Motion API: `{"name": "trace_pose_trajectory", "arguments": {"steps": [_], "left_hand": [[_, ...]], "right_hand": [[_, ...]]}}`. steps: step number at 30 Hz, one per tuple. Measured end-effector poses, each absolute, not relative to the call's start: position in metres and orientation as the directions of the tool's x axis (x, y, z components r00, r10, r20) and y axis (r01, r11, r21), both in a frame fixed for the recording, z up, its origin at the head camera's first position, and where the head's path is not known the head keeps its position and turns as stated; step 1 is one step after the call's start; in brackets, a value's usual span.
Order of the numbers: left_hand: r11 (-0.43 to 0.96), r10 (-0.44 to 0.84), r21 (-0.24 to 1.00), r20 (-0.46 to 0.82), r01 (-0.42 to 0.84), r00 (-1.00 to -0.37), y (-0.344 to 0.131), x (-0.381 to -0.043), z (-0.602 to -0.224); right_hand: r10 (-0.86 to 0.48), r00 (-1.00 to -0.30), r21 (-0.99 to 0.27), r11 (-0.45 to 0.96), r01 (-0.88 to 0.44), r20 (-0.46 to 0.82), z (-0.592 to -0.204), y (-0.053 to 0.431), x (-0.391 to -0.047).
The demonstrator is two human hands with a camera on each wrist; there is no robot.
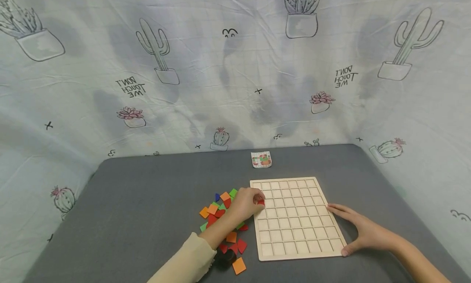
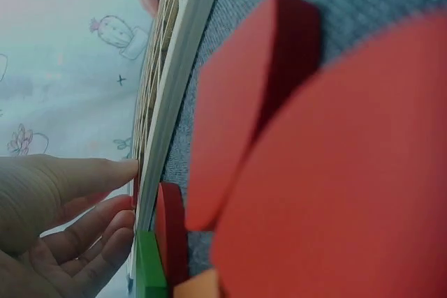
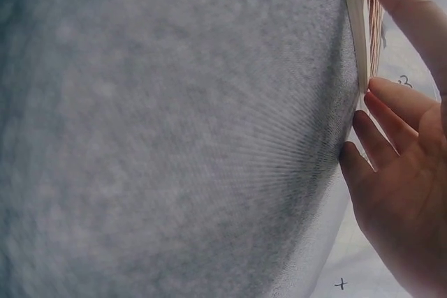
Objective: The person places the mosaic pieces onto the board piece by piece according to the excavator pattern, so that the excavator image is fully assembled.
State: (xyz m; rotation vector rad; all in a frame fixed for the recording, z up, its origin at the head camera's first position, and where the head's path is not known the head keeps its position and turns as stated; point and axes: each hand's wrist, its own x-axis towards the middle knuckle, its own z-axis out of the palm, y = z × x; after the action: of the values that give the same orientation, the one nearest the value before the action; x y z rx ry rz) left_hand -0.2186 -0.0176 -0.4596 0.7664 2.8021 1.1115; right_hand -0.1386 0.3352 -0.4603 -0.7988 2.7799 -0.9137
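A wooden grid board point(image 1: 300, 223) lies on the grey table, its square cells bare apart from the left side under the left hand. There my left hand point(image 1: 243, 203) pinches a red tile point(image 1: 261, 202) between thumb and fingers, low over a left-column cell. The left wrist view shows the thumb tip right at the board's rim, with only a thin strip of the red tile point(image 2: 135, 188) visible. My right hand point(image 1: 364, 232) rests along the board's right edge, fingertips on the side and thumb at the near corner. Its fingers are spread and mostly straight.
Left of the board lies a loose heap of tiles: orange squares point(image 1: 238, 266), red curved pieces point(image 1: 241, 245), green ones point(image 1: 203, 226) and a blue one point(image 1: 217, 197). The left forearm covers part of it. A small pattern card point(image 1: 261, 160) lies behind the board, before a printed cloth backdrop point(image 1: 235, 82).
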Motion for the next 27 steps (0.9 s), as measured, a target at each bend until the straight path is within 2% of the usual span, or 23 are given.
{"name": "trace_pose_trajectory", "arguments": {"steps": [10,16,27], "left_hand": [[0.562,0.433,0.725,0.153,0.399,-0.888,-0.023,-0.217,-0.461],[0.49,0.432,0.795,0.134,0.357,-0.892,-0.044,-0.216,-0.449],[0.541,0.34,0.78,0.141,0.315,-0.93,-0.096,-0.222,-0.443]], "right_hand": [[-0.518,-0.853,-0.578,0.676,-0.457,0.069,-0.461,0.334,-0.139],[-0.517,-0.852,-0.561,0.682,-0.469,0.084,-0.462,0.334,-0.138],[-0.529,-0.845,-0.573,0.669,-0.474,0.082,-0.462,0.336,-0.138]]}}
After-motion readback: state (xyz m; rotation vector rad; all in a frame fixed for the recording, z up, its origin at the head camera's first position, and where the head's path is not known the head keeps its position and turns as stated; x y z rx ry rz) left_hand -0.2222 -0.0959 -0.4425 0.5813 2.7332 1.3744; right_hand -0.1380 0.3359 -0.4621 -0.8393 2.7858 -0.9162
